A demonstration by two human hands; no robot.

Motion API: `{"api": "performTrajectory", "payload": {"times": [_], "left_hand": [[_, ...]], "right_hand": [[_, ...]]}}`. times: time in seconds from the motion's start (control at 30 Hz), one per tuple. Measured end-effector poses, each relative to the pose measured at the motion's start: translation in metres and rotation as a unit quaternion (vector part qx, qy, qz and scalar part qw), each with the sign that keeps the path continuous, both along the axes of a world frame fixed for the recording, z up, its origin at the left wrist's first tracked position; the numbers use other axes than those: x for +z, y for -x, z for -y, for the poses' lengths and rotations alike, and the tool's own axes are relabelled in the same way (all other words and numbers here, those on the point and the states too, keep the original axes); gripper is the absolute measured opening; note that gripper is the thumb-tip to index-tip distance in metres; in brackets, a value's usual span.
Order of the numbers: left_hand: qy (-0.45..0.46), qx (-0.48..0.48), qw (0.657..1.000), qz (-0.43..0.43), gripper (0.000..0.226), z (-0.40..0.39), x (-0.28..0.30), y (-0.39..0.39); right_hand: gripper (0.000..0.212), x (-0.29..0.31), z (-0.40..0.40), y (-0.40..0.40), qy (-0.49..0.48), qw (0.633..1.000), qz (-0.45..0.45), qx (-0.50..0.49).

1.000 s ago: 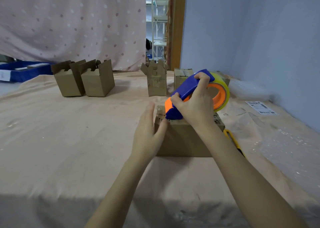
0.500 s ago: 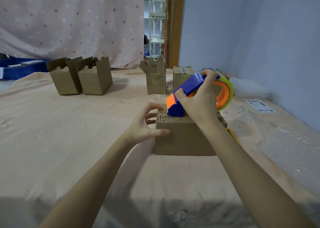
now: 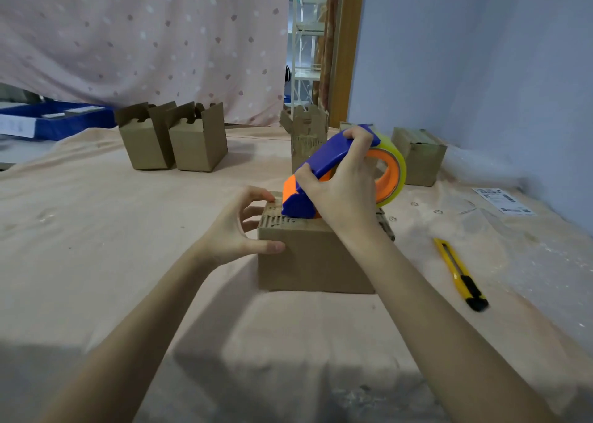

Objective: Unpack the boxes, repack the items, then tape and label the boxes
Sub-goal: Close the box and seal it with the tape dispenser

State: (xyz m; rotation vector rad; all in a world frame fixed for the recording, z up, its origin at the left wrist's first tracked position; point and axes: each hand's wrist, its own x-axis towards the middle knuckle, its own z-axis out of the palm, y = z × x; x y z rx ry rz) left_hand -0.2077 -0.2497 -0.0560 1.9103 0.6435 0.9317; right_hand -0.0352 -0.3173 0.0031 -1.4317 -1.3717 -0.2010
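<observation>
While open boxes (image 3: 175, 138) stand behind (far), utility knife (image 3: 461, 274) lies right.

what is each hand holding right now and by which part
The right hand grips the tape dispenser by its blue handle. The left hand holds the cardboard box at its upper left corner.

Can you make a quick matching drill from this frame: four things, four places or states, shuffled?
Things:
1. tape dispenser
2. utility knife
3. left hand
4. two open boxes

States:
A. lying on the cloth, right of the near box
B. steadying the near box's left corner
C. gripped by the right hand
D. standing far left, flaps up

Pairs: 1-C, 2-A, 3-B, 4-D
</observation>
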Motion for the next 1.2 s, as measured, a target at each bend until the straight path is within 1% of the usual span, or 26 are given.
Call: {"api": "performTrajectory", "payload": {"times": [0.07, 0.13, 0.2, 0.23, 0.27, 0.3, 0.33, 0.37, 0.4, 0.47, 0.53, 0.67, 0.87, 1.07, 1.2], "left_hand": [[0.002, 0.001, 1.000, -0.014, 0.075, 0.002, -0.001, 0.000], [-0.002, 0.006, 0.999, -0.046, 0.079, 0.006, 0.001, 0.000], [-0.035, 0.035, 0.992, -0.117, 0.088, 0.015, 0.008, -0.002], [-0.085, 0.065, 0.978, -0.181, 0.094, 0.020, 0.011, -0.003], [-0.156, 0.099, 0.948, -0.260, 0.100, 0.026, 0.016, -0.005], [-0.231, 0.131, 0.906, -0.330, 0.103, 0.032, 0.021, -0.008], [-0.286, 0.152, 0.868, -0.376, 0.104, 0.037, 0.025, -0.012], [-0.310, 0.163, 0.848, -0.399, 0.102, 0.040, 0.028, -0.017], [-0.311, 0.169, 0.840, -0.412, 0.098, 0.043, 0.030, -0.021], [-0.287, 0.173, 0.842, -0.423, 0.093, 0.046, 0.031, -0.026], [-0.274, 0.190, 0.839, -0.430, 0.099, 0.048, 0.027, -0.029], [-0.301, 0.246, 0.820, -0.420, 0.114, 0.048, 0.016, -0.033], [-0.318, 0.273, 0.789, -0.450, 0.116, 0.049, 0.015, -0.037], [-0.318, 0.284, 0.793, -0.436, 0.116, 0.054, 0.017, -0.037], [-0.312, 0.283, 0.788, -0.449, 0.114, 0.056, 0.018, -0.035]], "right_hand": [[0.067, 0.000, 0.001, 0.002, 0.004, 1.000, 0.000, 0.004], [0.067, 0.000, 0.003, 0.001, 0.003, 1.000, -0.012, 0.011], [0.067, 0.000, 0.004, -0.001, 0.004, 0.999, -0.027, 0.019], [0.067, -0.001, 0.005, -0.001, 0.004, 0.999, -0.033, 0.022], [0.067, -0.001, 0.006, -0.001, 0.005, 0.999, -0.036, 0.024], [0.068, -0.001, 0.007, -0.001, 0.004, 0.999, -0.037, 0.023], [0.068, -0.002, 0.007, -0.001, 0.003, 0.999, -0.038, 0.022], [0.068, -0.002, 0.007, -0.001, 0.002, 0.999, -0.040, 0.022], [0.068, -0.003, 0.007, -0.001, 0.000, 0.999, -0.044, 0.023], [0.069, -0.003, 0.007, -0.001, 0.001, 0.998, -0.055, 0.024], [0.070, -0.003, 0.005, -0.001, 0.006, 0.998, -0.062, 0.026], [0.069, -0.004, 0.004, 0.001, 0.002, 0.997, -0.059, 0.040], [0.070, -0.005, 0.003, -0.007, 0.001, 0.996, -0.068, 0.055], [0.072, -0.005, 0.000, -0.016, 0.007, 0.992, -0.103, 0.066], [0.070, -0.004, 0.001, -0.026, -0.007, 0.991, -0.121, 0.063]]}}
